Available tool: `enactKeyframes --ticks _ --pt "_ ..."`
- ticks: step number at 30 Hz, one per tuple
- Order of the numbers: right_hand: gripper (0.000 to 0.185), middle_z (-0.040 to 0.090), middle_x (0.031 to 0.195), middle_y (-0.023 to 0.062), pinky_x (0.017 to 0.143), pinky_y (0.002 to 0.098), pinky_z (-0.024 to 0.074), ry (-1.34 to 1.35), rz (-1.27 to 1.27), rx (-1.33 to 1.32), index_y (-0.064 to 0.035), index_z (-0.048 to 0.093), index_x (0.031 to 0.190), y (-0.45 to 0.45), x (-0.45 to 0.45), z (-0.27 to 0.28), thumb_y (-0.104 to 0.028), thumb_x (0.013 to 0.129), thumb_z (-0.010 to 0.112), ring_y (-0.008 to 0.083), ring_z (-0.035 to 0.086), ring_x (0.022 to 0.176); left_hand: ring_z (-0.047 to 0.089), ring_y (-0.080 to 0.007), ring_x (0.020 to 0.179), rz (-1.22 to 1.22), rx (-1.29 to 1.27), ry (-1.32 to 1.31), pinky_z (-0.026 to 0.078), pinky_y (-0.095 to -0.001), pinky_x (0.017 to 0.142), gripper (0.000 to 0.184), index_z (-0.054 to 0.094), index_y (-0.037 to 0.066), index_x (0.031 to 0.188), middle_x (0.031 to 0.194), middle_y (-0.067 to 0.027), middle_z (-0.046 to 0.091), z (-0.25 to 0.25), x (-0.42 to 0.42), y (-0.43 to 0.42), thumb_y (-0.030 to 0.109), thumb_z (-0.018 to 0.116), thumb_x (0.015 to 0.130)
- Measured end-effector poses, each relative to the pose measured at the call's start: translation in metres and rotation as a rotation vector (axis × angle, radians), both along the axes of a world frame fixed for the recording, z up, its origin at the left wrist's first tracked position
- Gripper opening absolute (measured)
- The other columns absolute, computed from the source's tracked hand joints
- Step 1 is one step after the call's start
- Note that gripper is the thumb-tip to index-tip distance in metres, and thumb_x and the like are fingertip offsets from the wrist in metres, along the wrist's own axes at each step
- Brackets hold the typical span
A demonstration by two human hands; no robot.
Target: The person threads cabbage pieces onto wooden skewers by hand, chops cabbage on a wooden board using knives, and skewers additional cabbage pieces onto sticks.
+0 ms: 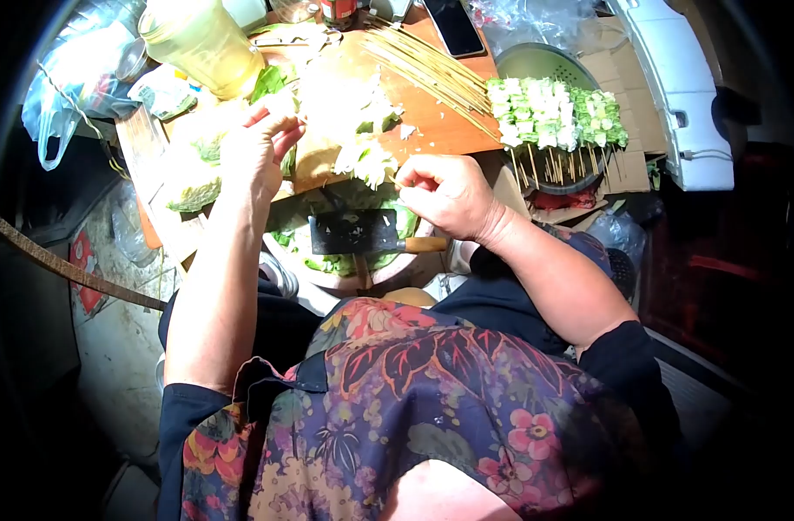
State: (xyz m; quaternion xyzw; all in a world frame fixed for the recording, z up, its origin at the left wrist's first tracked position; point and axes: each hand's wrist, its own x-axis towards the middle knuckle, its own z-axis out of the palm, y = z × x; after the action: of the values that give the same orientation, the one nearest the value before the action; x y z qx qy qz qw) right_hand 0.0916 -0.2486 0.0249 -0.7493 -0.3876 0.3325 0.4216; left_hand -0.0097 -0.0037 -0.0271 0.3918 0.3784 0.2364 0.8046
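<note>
My right hand (449, 195) is closed in a pinch, and a short bit of what looks like a bamboo skewer shows at its fingertips. Pale cabbage pieces (366, 162) sit just left of those fingers; whether they are threaded on it is hard to see. My left hand (268, 143) is raised over the left of the board, its fingers loosely curled and apart, with nothing visible in them. Below both hands, a cleaver (358, 232) with a wooden handle lies across a basin (327, 280) of green leaves. More cut cabbage (375, 113) is heaped on the board, in glare.
Loose bamboo skewers (427, 65) lie on the orange board (453, 130), beside a phone (455, 26). At right, finished cabbage skewers (553, 113) rest on a green colander (536, 61). A yellowish jug (201, 48) and a blue plastic bag (80, 78) stand at left.
</note>
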Motion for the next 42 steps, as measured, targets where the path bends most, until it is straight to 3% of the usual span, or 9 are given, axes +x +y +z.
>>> enactKeyframes --ticks 6,12,19,26,29,32,35,37,42 --pt "0.006 0.052 0.059 -0.0044 0.050 0.0205 0.0390 0.020 -0.017 0.023 -0.0018 0.063 0.080 0.006 -0.004 -0.004 -0.008 0.079 0.062 0.0015 0.044 0.054 0.065 -0.0224 0.082 -0.036 0.166 0.055 0.057 -0.0350 0.075 0.042 0.052 -0.006 0.116 0.101 -0.0136 0.059 0.000 0.002 0.001 -0.006 0.066 0.076" --pt "0.006 0.049 0.060 -0.0059 0.052 0.0198 0.0375 0.051 -0.072 0.001 -0.0028 0.061 0.078 0.007 -0.014 0.000 -0.008 0.081 0.061 0.0014 0.042 0.056 0.063 -0.0198 0.088 -0.085 0.328 0.079 0.056 -0.0342 0.077 0.039 0.056 -0.004 0.114 0.101 -0.0107 0.060 0.005 0.004 -0.016 -0.004 0.065 0.076" --pt "0.007 0.048 0.061 -0.0063 0.052 0.0196 0.0356 0.027 -0.144 0.049 -0.0034 0.060 0.078 0.013 -0.009 -0.004 -0.009 0.082 0.062 0.0015 0.040 0.057 0.057 -0.0172 0.086 -0.357 0.069 0.019 0.051 -0.0358 0.082 0.040 0.057 0.002 0.117 0.098 -0.0048 0.054 0.025 0.002 -0.054 0.003 0.050 0.078" --pt "0.008 0.050 0.062 -0.0061 0.054 0.0198 0.0371 0.057 -0.172 0.011 -0.0039 0.061 0.078 0.009 -0.003 -0.009 -0.010 0.082 0.063 0.0014 0.043 0.058 0.058 -0.0191 0.093 -0.456 0.202 0.099 0.047 -0.0381 0.086 0.042 0.055 0.002 0.118 0.104 -0.0070 0.055 0.016 0.007 -0.041 0.003 0.049 0.077" --pt "0.008 0.051 0.063 -0.0061 0.054 0.0201 0.0375 -0.033 -0.177 0.096 -0.0042 0.061 0.078 0.009 0.006 -0.010 -0.010 0.081 0.064 0.0017 0.044 0.058 0.059 -0.0183 0.093 -0.312 0.286 0.123 0.045 -0.0374 0.087 0.039 0.056 0.004 0.117 0.102 -0.0056 0.058 0.006 0.020 -0.029 0.004 0.049 0.079" --pt "0.008 0.052 0.065 -0.0064 0.053 0.0190 0.0359 0.043 -0.224 0.086 -0.0037 0.062 0.079 0.006 0.015 -0.005 -0.010 0.083 0.063 0.0013 0.043 0.058 0.059 -0.0128 0.084 -0.185 0.316 0.197 0.048 -0.0303 0.081 0.031 0.057 0.005 0.117 0.092 -0.0031 0.063 -0.006 0.031 -0.020 0.012 0.058 0.087" --pt "0.008 0.053 0.066 -0.0067 0.053 0.0178 0.0348 0.093 -0.268 0.102 -0.0031 0.062 0.081 0.004 0.022 -0.003 -0.010 0.085 0.062 0.0005 0.043 0.058 0.059 -0.0111 0.076 -0.313 0.370 0.361 0.050 -0.0264 0.072 0.030 0.058 0.005 0.116 0.091 -0.0030 0.063 -0.030 0.040 -0.019 0.015 0.062 0.088" --pt "0.011 0.056 0.060 0.0010 0.056 0.0236 0.0435 0.093 -0.305 0.095 -0.0027 0.062 0.077 0.004 0.025 -0.002 -0.013 0.081 0.062 0.0061 0.050 0.057 0.058 -0.0096 0.069 -0.371 0.306 0.483 0.050 -0.0246 0.061 0.030 0.058 0.005 0.118 0.091 -0.0024 0.064 -0.036 0.050 -0.026 0.016 0.062 0.090" --pt "0.011 0.056 0.060 0.0003 0.056 0.0231 0.0432 0.098 -0.305 0.084 -0.0029 0.062 0.077 0.002 0.027 0.006 -0.014 0.081 0.064 0.0052 0.050 0.057 0.059 -0.0121 0.068 -0.629 0.738 0.664 0.049 -0.0274 0.060 0.024 0.064 0.000 0.105 0.082 -0.0092 0.066 -0.028 0.060 -0.042 0.017 0.065 0.087"
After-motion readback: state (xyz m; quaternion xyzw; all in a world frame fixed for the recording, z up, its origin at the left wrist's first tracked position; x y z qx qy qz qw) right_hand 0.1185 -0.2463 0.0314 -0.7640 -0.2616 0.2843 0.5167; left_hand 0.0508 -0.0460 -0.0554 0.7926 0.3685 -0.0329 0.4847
